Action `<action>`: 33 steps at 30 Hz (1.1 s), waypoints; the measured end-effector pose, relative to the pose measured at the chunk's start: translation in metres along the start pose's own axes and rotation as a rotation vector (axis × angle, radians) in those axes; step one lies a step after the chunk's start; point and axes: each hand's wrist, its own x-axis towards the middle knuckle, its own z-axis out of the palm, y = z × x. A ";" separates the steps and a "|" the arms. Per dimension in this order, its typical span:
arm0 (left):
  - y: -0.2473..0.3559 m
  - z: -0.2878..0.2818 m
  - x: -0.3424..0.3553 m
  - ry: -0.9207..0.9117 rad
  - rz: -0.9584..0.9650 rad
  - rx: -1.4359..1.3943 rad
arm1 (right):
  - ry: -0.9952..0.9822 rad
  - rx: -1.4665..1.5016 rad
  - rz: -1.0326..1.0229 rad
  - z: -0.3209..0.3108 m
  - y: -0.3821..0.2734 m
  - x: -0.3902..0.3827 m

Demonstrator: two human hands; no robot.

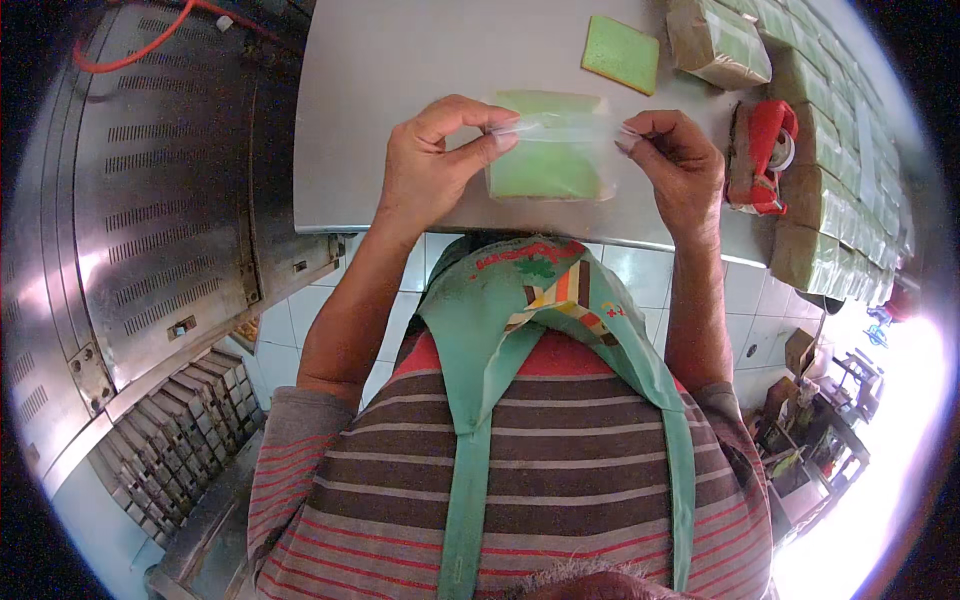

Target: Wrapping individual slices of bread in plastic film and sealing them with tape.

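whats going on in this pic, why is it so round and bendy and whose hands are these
It comes from a wide fisheye camera worn on a person's head, looking down, so straight edges bend. The left hand and right hand are that person's own. Together they pinch the open end of a clear bag holding a green bread slice, on a steel table. A loose green slice, a red tape dispenser and a row of bagged loaves lie nearby. A metal oven rack stands at left.
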 end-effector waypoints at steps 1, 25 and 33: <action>0.002 -0.002 0.001 -0.043 -0.002 0.065 | -0.010 -0.010 -0.002 0.000 0.000 0.000; 0.019 0.014 -0.006 -0.076 0.154 0.290 | 0.001 0.018 -0.050 0.006 0.004 -0.002; 0.002 -0.012 0.019 -0.139 0.386 0.461 | -0.020 0.005 -0.072 0.005 0.007 -0.003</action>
